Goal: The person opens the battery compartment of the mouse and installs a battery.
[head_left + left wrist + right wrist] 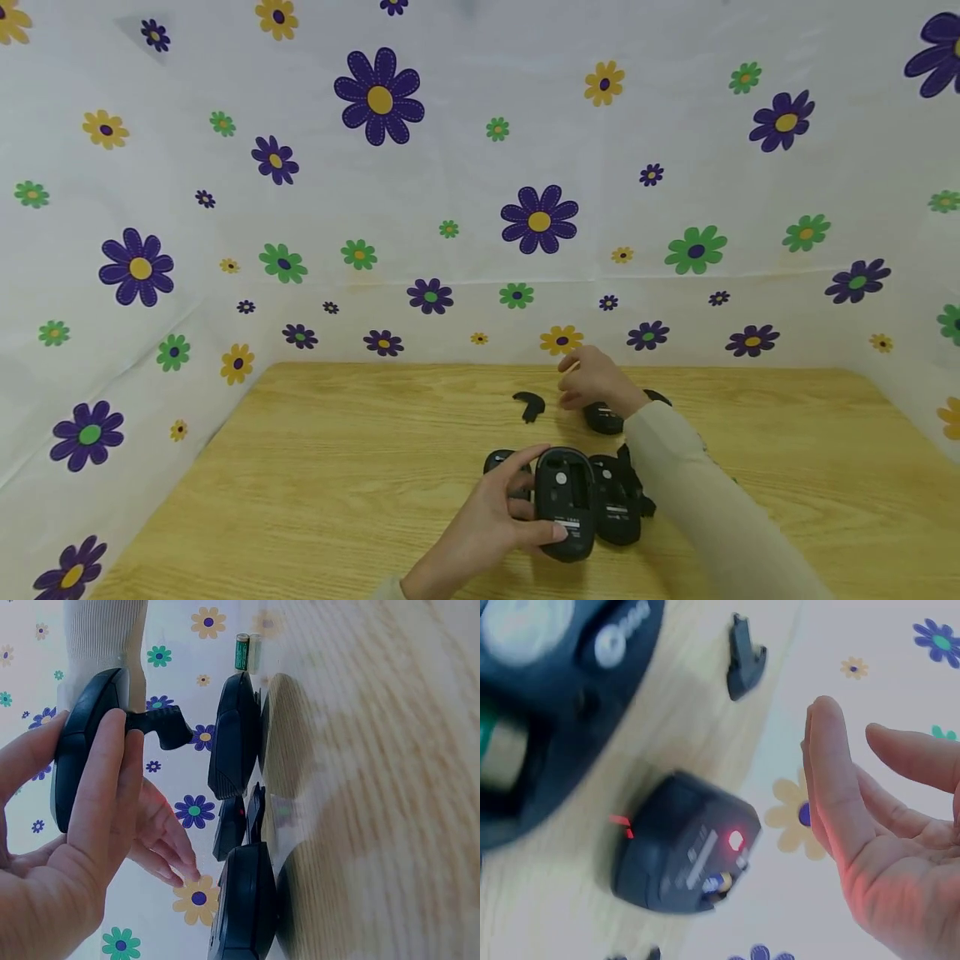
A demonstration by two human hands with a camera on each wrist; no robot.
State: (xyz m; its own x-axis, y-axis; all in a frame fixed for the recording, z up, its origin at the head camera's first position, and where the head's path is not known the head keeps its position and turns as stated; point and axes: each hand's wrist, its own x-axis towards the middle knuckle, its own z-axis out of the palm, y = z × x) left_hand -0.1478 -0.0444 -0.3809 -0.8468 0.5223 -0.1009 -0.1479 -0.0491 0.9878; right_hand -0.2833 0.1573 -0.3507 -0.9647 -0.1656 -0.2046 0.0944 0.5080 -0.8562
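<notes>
My left hand (487, 521) grips a black computer mouse (566, 508), underside up, thumb across its lower end. In the right wrist view a green battery (486, 739) shows in the open compartment of a close, blurred mouse (570, 750). My right hand (594, 382) is held above and just left of a farther mouse (682, 855), its fingers apart and loosely bent, with nothing between them. A red light glows on that mouse's underside. Left of it lies a loose black battery cover (531, 406). Behind the held mouse a black curved piece (172, 727) sticks out; I cannot tell what supports it.
Another upturned mouse (617, 504) lies right of the held one, with black pieces (637, 483) at its side. One more mouse (497, 460) is partly hidden behind my left fingers. A small green battery (241, 652) is on the wooden table (337, 483). Flowered sheeting (450, 167) encloses the table.
</notes>
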